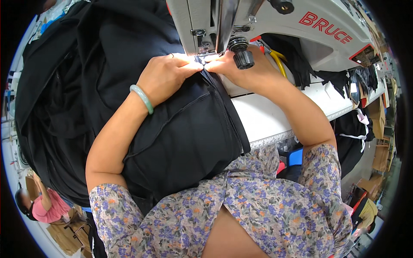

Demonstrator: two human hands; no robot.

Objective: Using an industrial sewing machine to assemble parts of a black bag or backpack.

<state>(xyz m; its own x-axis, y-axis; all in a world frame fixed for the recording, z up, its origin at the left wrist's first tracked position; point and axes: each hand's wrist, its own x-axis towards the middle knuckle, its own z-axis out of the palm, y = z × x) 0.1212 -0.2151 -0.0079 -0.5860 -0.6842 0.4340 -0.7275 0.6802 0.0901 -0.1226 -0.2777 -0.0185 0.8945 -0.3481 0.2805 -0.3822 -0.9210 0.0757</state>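
Clock from foot (202, 60) | left hand (165, 75), 8: thumb and forefinger clamped on cloth (185, 133) | right hand (258, 71), 3: thumb at seam, rest behind knob (244, 60), grip cannot be told | cloth 6–11, edge at 5 | bare table (258, 116) 4, open to ruler (275, 136)

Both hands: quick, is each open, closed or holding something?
Left hand: fingertips on black fabric at the sewing machine; can't tell if pinched.
Right hand: fingertips facing the left's; grip unclear.
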